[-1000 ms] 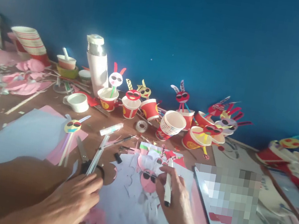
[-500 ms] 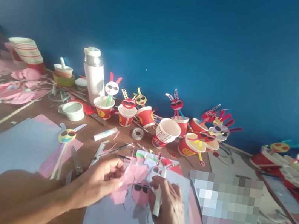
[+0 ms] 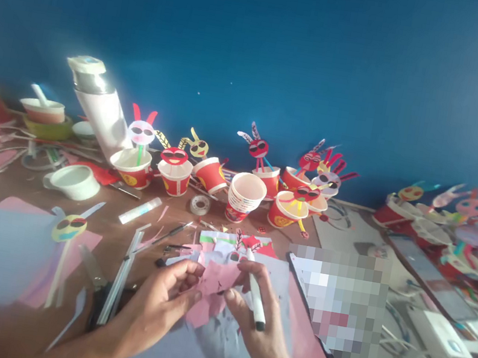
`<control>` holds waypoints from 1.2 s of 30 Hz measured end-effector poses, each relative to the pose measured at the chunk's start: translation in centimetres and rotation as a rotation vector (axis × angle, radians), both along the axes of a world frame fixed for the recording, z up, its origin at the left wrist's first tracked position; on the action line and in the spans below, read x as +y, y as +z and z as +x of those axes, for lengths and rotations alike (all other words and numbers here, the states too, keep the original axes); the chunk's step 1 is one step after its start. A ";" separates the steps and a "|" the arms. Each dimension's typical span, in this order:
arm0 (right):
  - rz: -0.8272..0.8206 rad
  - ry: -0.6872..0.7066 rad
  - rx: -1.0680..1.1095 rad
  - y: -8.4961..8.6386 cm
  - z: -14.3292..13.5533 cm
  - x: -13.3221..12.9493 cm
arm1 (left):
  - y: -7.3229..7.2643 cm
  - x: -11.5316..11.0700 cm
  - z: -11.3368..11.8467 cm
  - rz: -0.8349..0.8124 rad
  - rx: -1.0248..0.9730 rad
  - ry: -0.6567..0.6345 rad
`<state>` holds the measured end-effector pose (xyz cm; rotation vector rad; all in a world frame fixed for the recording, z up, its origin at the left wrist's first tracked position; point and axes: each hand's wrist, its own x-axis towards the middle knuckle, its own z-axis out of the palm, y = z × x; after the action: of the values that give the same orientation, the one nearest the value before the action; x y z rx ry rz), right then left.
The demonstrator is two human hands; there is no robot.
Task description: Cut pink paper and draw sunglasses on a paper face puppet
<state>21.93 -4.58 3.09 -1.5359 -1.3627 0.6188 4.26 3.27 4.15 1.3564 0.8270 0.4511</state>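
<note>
My left hand is closed on the left edge of a cut piece of pink paper, held over white sheets. My right hand has thumb and forefinger at the paper's right edge. A white marker with a black end lies tilted across that same hand, gripped in its fingers. Beneath the held piece more pink paper shows, partly covered. Just beyond the fingers, a paper face with patterned red antennae is mostly hidden. The white sheet extends toward me, shadowed by my right hand.
Scissors and clear strips lie left of my left hand. A yellow paper face rests on pink paper. Behind stand red paper cups with paper figures, stacked cups, a tape roll and a white bottle.
The view has swung right. My right hand has come to the pink paper's edge, with the marker now tilted. The pink face with dark eyes seen between my hands is now covered.
</note>
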 end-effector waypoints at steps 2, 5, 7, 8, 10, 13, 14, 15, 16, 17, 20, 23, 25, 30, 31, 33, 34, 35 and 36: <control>0.021 0.005 -0.008 -0.1 -0.2 -0.1 | 0.2 -0.5 0.0 0.024 0.027 -0.028; 0.054 0.010 -0.052 -0.1 -0.3 -0.3 | 0.2 -0.7 -0.5 0.137 0.119 -0.078; 0.085 0.012 -0.077 0.0 -0.3 -0.4 | 0.0 -0.3 -0.9 0.288 0.168 -0.098; 0.108 0.007 -0.087 0.0 -0.3 -0.5 | -0.1 0.1 -1.1 0.397 0.181 -0.095; 0.153 -0.027 -0.106 -0.1 -0.1 -0.5 | -0.5 0.9 -1.6 0.628 0.188 -0.070; 0.203 -0.135 -0.113 -0.4 0.1 -0.4 | -1.0 2.2 -2.3 0.782 0.189 0.017; 0.205 -0.164 -0.100 -0.5 0.1 -0.3 | -1.1 2.5 -2.6 0.794 0.187 0.049; 0.206 -0.183 -0.077 -0.6 0.1 -0.2 | -1.3 2.8 -2.8 0.812 0.181 0.080; 0.209 -0.188 -0.048 -0.7 0.0 -0.2 | -1.4 2.9 -2.9 0.830 0.174 0.104; 0.214 -0.182 -0.020 -0.7 -0.1 -0.1 | -1.6 3.0 -3.1 0.844 0.165 0.120; 0.249 -0.149 0.018 -0.5 -0.6 -0.1 | -1.9 3.2 -3.4 0.841 0.133 0.127; 0.287 -0.131 0.029 -0.4 -1.0 -0.3 | -1.8 3.0 -3.3 0.748 0.105 0.095; 0.335 -0.101 0.074 -0.5 -1.2 -0.5 | -1.5 2.6 -3.1 0.629 0.094 0.058; 0.477 0.153 0.088 -0.9 -1.4 -1.4 | -1.1 1.2 -2.4 0.216 0.070 -0.081; 0.485 0.209 0.038 -0.9 -1.4 -1.6 | -1.0 1.0 -2.3 0.127 0.056 -0.115; 0.480 0.297 -0.065 -0.9 -1.4 -2.0 | -0.9 0.7 -2.2 -0.081 0.006 -0.192; 0.474 0.324 -0.109 -0.9 -1.4 -2.2 | -0.8 0.6 -2.2 -0.182 -0.020 -0.227; 0.467 0.330 -0.140 -0.9 -1.5 -2.4 | -0.8 0.6 -2.2 -0.268 -0.042 -0.250; 0.460 0.319 -0.157 -0.9 -1.5 -2.5 | -0.8 0.6 -2.2 -0.334 -0.061 -0.258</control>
<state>20.40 -7.04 2.15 -1.0230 -1.7472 0.3427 2.09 3.84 3.39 1.1125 0.6338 0.1428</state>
